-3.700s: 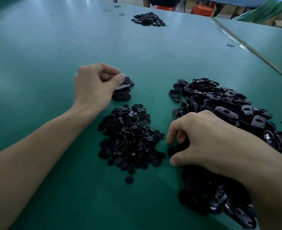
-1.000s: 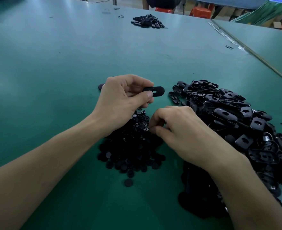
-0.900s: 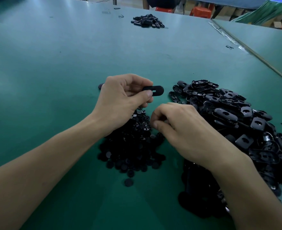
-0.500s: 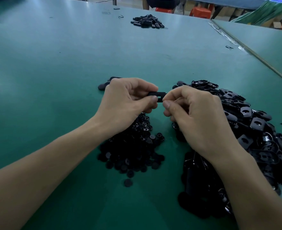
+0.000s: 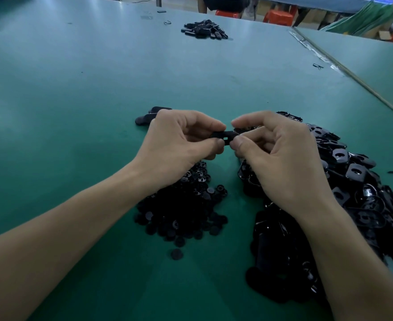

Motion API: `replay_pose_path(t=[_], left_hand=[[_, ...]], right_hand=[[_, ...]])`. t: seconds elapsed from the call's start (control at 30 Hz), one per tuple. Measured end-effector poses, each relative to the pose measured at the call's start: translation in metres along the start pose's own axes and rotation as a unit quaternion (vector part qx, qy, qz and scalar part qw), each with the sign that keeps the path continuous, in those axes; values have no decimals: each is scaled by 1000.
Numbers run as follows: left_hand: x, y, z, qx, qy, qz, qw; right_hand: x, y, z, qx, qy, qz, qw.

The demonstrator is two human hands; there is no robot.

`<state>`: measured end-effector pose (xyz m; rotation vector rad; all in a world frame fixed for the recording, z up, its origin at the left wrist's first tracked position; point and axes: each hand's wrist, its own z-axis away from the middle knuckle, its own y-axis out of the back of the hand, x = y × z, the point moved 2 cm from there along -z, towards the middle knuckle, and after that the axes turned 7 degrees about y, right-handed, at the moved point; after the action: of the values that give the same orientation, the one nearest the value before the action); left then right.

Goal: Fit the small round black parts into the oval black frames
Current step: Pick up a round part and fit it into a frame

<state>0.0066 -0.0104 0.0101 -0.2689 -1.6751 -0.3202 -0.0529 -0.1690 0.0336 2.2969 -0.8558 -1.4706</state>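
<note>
Oval frame (image 5: pixel 223 135), both ends in fingers (image 5: pixel 216 144).

likely a factory: green worktable (image 5: pixel 98 89), heaped black parts (image 5: pixel 364 181).

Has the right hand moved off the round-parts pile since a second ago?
Yes. The right hand has lifted away from the pile of round parts to the oval frame that the left hand pinches.
</note>
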Motion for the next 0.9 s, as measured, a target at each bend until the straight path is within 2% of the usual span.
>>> replay_pose_path(t=[0.6, 0.9], left_hand=[[3, -3, 2, 3, -24, -7, 1000], [4, -5, 3, 5, -31, -8, 999]], right_hand=[[7, -2, -3, 23, -27, -67, 997], [4, -2, -1, 38, -23, -44, 998]])
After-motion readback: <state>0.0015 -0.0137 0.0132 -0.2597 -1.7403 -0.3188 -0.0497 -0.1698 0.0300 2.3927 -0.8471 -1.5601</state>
